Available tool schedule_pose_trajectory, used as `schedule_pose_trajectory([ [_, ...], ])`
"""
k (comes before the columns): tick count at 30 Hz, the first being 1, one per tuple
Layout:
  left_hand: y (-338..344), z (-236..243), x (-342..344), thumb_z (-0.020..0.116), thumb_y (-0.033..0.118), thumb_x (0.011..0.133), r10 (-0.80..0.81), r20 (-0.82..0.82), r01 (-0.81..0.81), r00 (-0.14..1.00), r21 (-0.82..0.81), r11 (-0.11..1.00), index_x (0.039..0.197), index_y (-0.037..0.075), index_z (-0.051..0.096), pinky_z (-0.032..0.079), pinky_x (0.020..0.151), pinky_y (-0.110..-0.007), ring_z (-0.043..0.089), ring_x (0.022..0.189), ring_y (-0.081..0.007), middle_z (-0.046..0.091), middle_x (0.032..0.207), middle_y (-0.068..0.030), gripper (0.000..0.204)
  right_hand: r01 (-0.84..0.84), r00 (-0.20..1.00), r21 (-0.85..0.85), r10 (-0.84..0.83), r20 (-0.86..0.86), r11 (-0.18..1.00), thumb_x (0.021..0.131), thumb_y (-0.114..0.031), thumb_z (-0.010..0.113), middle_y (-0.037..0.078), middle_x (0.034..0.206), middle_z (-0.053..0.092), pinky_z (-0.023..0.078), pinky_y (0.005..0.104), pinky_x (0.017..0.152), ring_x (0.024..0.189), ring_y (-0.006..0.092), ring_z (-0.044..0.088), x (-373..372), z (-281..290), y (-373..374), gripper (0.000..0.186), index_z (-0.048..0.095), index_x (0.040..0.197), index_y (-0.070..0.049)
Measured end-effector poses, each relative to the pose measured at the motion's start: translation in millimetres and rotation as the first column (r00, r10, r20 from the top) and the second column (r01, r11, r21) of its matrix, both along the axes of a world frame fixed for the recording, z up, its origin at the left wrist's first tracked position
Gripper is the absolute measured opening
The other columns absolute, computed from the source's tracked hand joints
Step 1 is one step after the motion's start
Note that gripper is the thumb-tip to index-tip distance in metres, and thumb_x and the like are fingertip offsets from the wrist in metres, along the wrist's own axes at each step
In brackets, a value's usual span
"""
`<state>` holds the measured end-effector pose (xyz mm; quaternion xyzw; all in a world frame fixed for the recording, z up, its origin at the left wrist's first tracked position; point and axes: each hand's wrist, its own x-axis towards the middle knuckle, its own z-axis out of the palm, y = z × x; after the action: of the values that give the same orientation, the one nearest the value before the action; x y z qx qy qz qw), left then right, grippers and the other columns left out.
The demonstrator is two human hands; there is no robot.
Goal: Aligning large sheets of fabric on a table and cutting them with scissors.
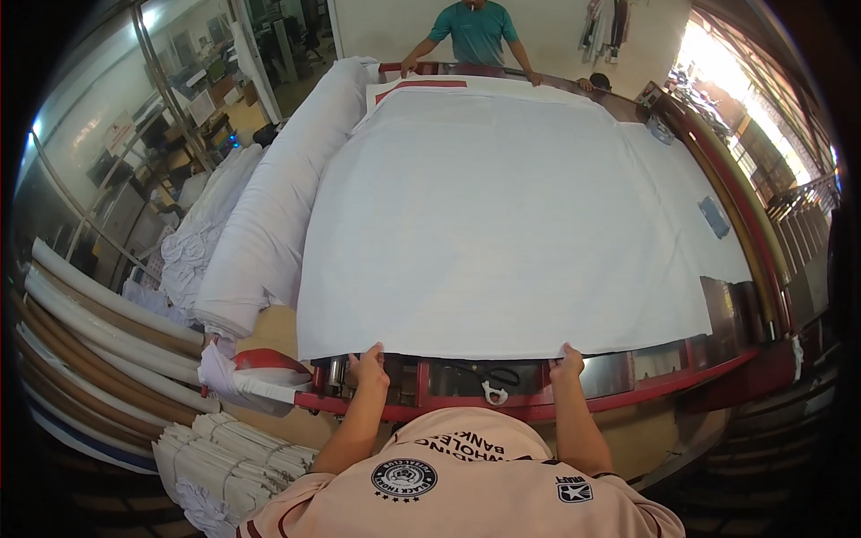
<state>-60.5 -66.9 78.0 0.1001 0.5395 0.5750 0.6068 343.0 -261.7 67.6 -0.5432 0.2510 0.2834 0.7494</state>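
Note:
A broad white fabric sheet (502, 224) lies across a red-framed table (619, 399). My left hand (369, 363) pinches its near edge left of middle, and my right hand (567, 359) grips the same edge farther right. Between my hands, below that edge, black-handled scissors (493, 375) lie on the table with something small and white beside them. A large roll of white fabric (269, 206) runs along the sheet's left side.
A person in a teal shirt (471, 36) holds the far edge; another head (599, 82) shows behind it. Long rolls (108, 341) and folded bundles (224, 457) are at left. Gold and red rollers (731, 188) line the table's right side.

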Motion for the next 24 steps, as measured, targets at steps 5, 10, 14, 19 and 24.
schedule_pose_trajectory([
  [5, 4.3, -20.4, -22.5, 0.062, -0.01, 0.084, -0.085, -0.058, 0.075, 0.995, -0.151, 0.986, 0.158, 0.007, 0.013, 0.052, 0.094, -0.035, 0.058, 0.115, -0.0261, 0.052, 0.13, -0.0192, 0.09, -0.059, 0.997, -0.078, 0.056, -0.048, 0.995, 0.096, -0.014, 0.059, 0.008, 0.116, 0.059, 0.051, 0.0483, 0.086, 0.104, 0.028, 0.06, -1.7, -15.9, 0.4, 0.026, 0.054, 0.121, -0.01],
  [10, -20.8, 37.2, 3.2, 0.058, -0.002, 0.089, -0.338, -0.779, 0.494, 0.529, -0.041, 0.868, 0.16, 0.013, 0.012, 0.037, 0.113, -0.045, 0.038, 0.142, -0.0355, 0.03, 0.159, -0.0191, 0.086, -0.068, 0.998, -0.127, 0.07, 0.006, 0.99, 0.095, -0.014, 0.059, 0.01, 0.113, 0.059, 0.055, 0.0441, 0.079, 0.097, 0.0263, 0.062, -15.3, 1.0, -37.7, 0.032, 0.048, 0.125, -0.01],
  [14, -26.0, 58.2, 50.8, 0.059, 0.0, 0.089, -0.249, -0.931, 0.923, 0.268, 0.174, 0.343, 0.155, 0.004, 0.027, 0.03, 0.118, -0.047, 0.029, 0.148, -0.0333, 0.025, 0.161, -0.0226, 0.074, 0.179, 0.978, -0.23, -0.147, 0.148, 0.957, 0.09, -0.007, 0.065, 0.009, 0.105, 0.059, 0.057, 0.039, 0.072, 0.089, 0.021, 0.062, -45.8, 16.5, -111.5, 0.052, 0.039, 0.134, -0.013],
  [19, -28.2, 66.2, 162.1, 0.068, 0.014, 0.09, -0.017, -1.0, 0.977, 0.0, 0.004, -0.213, 0.146, 0.001, 0.044, 0.032, 0.115, -0.051, 0.037, 0.138, -0.0478, 0.038, 0.15, -0.0298, 0.062, 0.413, 0.888, -0.391, -0.269, 0.373, 0.823, 0.09, -0.007, 0.064, 0.007, 0.097, 0.06, 0.056, 0.0351, 0.069, 0.082, 0.0187, 0.063, -45.7, -23.7, -212.4, 0.049, 0.042, 0.133, -0.011],
  [24, -83.4, 48.9, 290.1, 0.067, 0.026, 0.092, 0.059, -0.989, 0.924, -0.137, -0.149, -0.352, 0.147, 0.001, 0.043, 0.031, 0.115, -0.053, 0.037, 0.138, -0.049, 0.037, 0.149, -0.0334, 0.065, -0.16, 0.876, -0.952, 0.481, -0.016, 0.26, 0.087, -0.023, 0.071, 0.014, 0.107, 0.07, 0.057, 0.0438, 0.069, 0.087, 0.0252, 0.069, -45.8, -121.4, -345.4, 0.041, 0.059, 0.121, -0.003],
])
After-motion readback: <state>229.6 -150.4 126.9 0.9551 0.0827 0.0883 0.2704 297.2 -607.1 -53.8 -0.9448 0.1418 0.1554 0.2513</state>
